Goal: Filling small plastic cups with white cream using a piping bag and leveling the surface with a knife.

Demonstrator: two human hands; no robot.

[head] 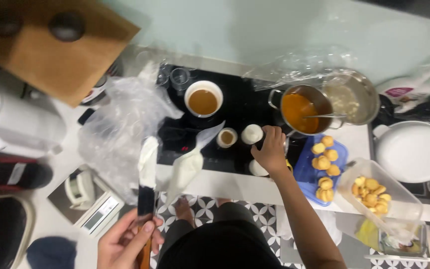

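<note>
**White cream on the blade, a small pot under the other hand**

White cream coats the spatula [147, 187], whose wooden handle the left hand [125, 244] pinches between thumb and fingers. Just beside the blade hangs a cream-filled piping bag [187, 167]. The right hand [271, 149] rests curled over a small white pot [252, 134] on the black hob [240, 107]; beyond its knuckles stands a saucepan [300, 112] of orange sauce.

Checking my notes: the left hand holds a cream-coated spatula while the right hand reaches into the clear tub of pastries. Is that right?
Not quite. In the head view, the left hand does hold the cream-coated spatula, but the right hand rests on the black cooktop by small white cups, not in the clear tub.
</note>
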